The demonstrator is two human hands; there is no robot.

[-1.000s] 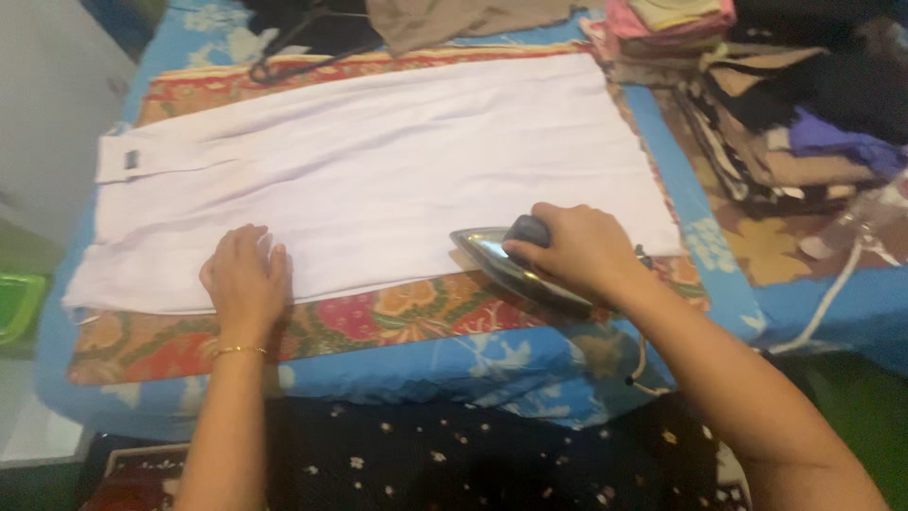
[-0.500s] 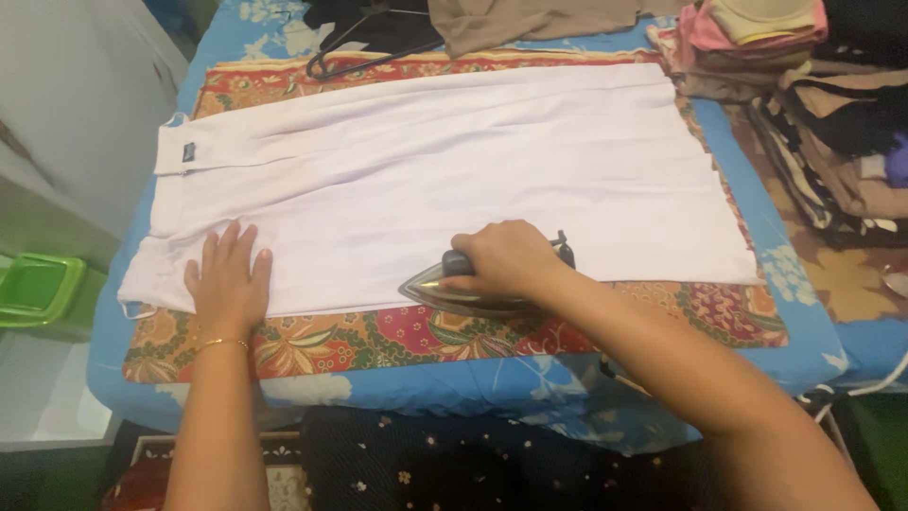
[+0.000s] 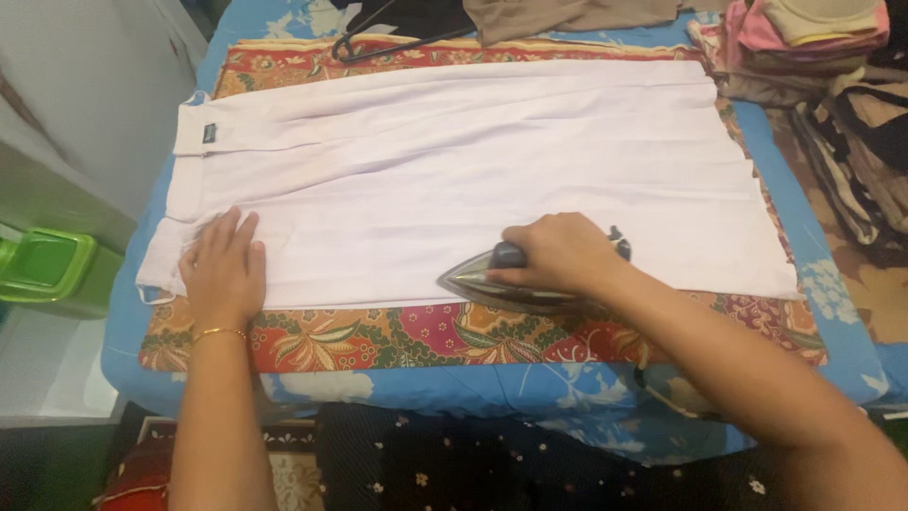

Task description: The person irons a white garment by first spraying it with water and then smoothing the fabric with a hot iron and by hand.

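A white pleated garment (image 3: 454, 170) lies spread flat over a red floral cloth (image 3: 397, 336) on a blue-covered surface. My left hand (image 3: 223, 267) presses flat on the garment's near left corner, fingers together, a thin gold bracelet on the wrist. My right hand (image 3: 558, 251) grips the grey handle of a metal iron (image 3: 492, 282), whose pointed tip faces left along the garment's near edge. Much of the iron is hidden under my hand.
Folded clothes are piled at the right (image 3: 832, 85). A black hanger (image 3: 378, 33) and a tan cloth (image 3: 567, 14) lie at the far edge. A green plastic tub (image 3: 43, 270) sits low at the left. A dark floral fabric (image 3: 473, 464) hangs at the front.
The iron slid left along the garment's near edge, then back a little to the right. The view shifted, so the garment sits more centred. My left hand stayed pressed on the left corner.
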